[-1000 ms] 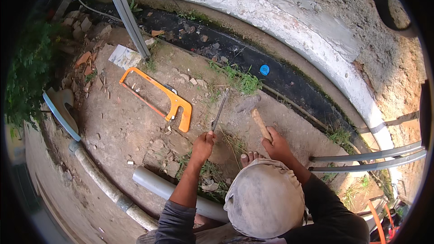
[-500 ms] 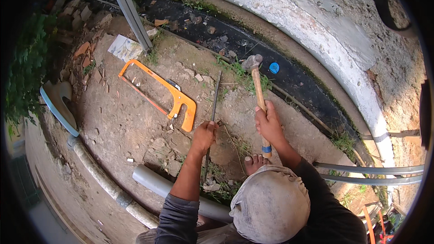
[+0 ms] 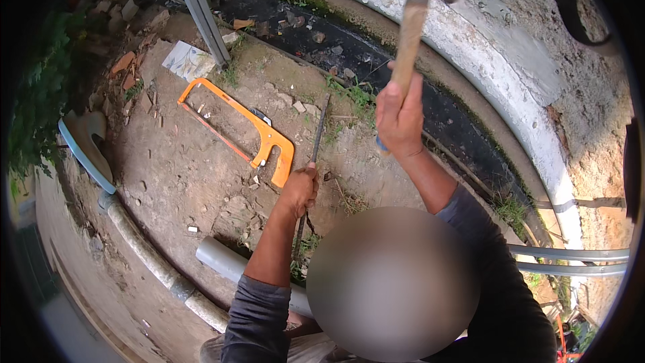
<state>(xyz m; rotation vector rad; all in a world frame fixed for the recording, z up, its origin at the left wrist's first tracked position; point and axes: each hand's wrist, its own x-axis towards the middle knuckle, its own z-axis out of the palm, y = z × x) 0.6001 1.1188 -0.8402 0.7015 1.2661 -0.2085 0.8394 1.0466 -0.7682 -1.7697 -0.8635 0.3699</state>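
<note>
My left hand point(image 3: 299, 190) is closed around a thin dark metal rod point(image 3: 318, 138). The rod reaches past the fist on both sides; I cannot tell how its lower end sits. My right hand point(image 3: 401, 117) grips the wooden handle of a hammer point(image 3: 411, 33), lifted high to the right of the rod. The hammer's grey metal head is blurred, well away from the rod. Left of the rod, an orange hacksaw point(image 3: 250, 116) lies on the dirt, its handle close to my left hand. A blurred round patch hides the lower middle of the view.
A grey plastic pipe point(image 3: 225, 259) lies below my left forearm. Farther left is an old, dirty pipe point(image 3: 144, 249). A metal post point(image 3: 199, 10) stands at the back. Beyond the rod runs a dark drain channel point(image 3: 302, 47) along a white-painted wall base point(image 3: 500, 54). Metal bars point(image 3: 571, 254) lie at right.
My right hand has raised the hammer up and away from me. My left hand has stayed on the rod, shifting only slightly. The hacksaw lies in the same place.
</note>
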